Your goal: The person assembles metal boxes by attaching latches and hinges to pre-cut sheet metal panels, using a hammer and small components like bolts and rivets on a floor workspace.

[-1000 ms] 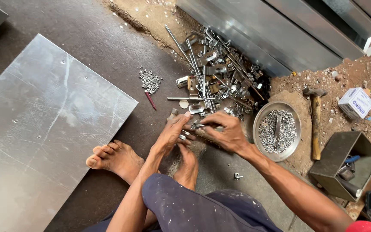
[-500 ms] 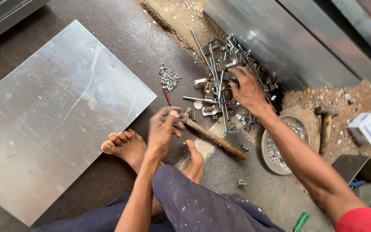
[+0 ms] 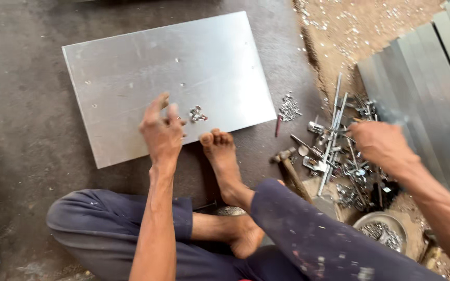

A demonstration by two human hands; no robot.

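My left hand (image 3: pixel 162 130) hovers over the near edge of a flat grey metal sheet (image 3: pixel 131 67) on the floor, fingers spread and holding nothing. A small cluster of shiny metal fittings (image 3: pixel 198 114) lies on the sheet just right of its fingertips. My right hand (image 3: pixel 381 143) is blurred and reaches into a heap of brackets, rods and bolts (image 3: pixel 339 151) on the right; its fingers are hidden. My bare foot (image 3: pixel 220 156) rests at the sheet's edge between the hands.
A wooden-handled hammer (image 3: pixel 287 166) lies beside my knee. A small pile of screws (image 3: pixel 289 106) sits by the sheet's right corner. A round metal bowl of screws (image 3: pixel 384 231) is at lower right. Long grey metal panels (image 3: pixel 428 88) are stacked on the right.
My left hand moved left, away from the hammer, onto the sheet, where the small fittings now lie. The right hand stays at the hardware heap. The view swung left.
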